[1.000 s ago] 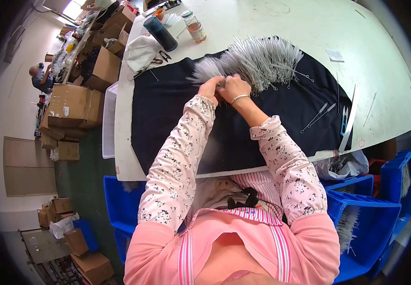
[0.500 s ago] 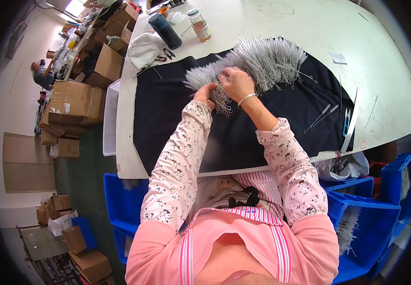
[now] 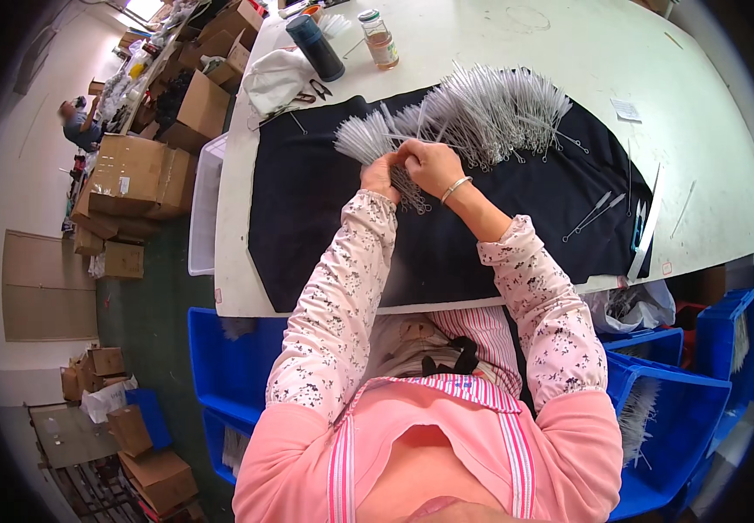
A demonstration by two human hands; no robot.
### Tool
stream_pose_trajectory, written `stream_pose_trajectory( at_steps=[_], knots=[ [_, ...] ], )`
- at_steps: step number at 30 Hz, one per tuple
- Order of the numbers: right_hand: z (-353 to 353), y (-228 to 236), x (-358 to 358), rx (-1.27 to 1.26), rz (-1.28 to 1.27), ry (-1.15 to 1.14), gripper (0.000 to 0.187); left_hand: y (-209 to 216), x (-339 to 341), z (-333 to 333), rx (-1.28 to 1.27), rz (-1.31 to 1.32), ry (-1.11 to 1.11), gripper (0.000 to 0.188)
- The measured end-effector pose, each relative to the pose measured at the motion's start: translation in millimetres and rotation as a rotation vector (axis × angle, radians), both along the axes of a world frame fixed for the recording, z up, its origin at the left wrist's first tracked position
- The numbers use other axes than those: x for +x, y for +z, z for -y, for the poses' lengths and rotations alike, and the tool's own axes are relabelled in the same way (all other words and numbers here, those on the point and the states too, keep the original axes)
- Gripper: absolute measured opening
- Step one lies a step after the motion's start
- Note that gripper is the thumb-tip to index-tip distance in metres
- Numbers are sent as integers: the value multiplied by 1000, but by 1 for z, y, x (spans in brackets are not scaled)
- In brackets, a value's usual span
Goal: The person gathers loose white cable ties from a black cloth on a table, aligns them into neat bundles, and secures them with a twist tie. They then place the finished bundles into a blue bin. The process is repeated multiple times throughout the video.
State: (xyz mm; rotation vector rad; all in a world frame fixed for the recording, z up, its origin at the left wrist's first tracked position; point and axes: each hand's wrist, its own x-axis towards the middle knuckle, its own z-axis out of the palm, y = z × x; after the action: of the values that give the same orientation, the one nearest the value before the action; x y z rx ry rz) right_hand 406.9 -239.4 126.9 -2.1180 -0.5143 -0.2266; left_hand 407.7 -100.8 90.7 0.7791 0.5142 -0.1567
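My left hand [image 3: 380, 177] is wrapped round a bundle of thin wire brushes [image 3: 361, 139], with white bristles fanning out beyond the fingers and looped wire ends hanging below. Close against it, my right hand [image 3: 433, 166] has its fingers pinched together at the bundle's right side. What sits between those fingertips is hidden. To the right, a large heap of the same brushes [image 3: 503, 109] lies on a dark cloth [image 3: 333, 244], bristles pointing away from me and loops toward me.
A few loose brushes [image 3: 599, 212] lie at the cloth's right, near a ruler-like strip [image 3: 646, 222]. Beyond the cloth are a dark bottle [image 3: 316, 50], a glass jar [image 3: 378, 40], snips [image 3: 317, 91] and white fabric [image 3: 274, 80]. Blue bins [image 3: 669, 410] stand below the table; cartons [image 3: 137, 187] at left.
The bundle in my left hand now stands apart from the heap, with a gap between. My right hand has closed in against the left, its fingers pinched. The view has shifted slightly.
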Motion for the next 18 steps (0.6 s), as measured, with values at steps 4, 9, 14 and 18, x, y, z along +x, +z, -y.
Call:
stream_pose_trajectory(
  at_steps=[4,9,14,18],
  knots=[
    [2,-7,1,226,81,-233,15,13,-10,3,215,60,190,8],
    [-1,-13,1,-201,-6,-138,19,11,-23,-9,101,147,43,10],
    [-17,14,-23,-280,85,-49,19,-3,-31,-10,-179,141,62,15],
    [-22,22,-22,-129,61,-105,21,3,-41,-16,-169,162,70,15]
  ],
)
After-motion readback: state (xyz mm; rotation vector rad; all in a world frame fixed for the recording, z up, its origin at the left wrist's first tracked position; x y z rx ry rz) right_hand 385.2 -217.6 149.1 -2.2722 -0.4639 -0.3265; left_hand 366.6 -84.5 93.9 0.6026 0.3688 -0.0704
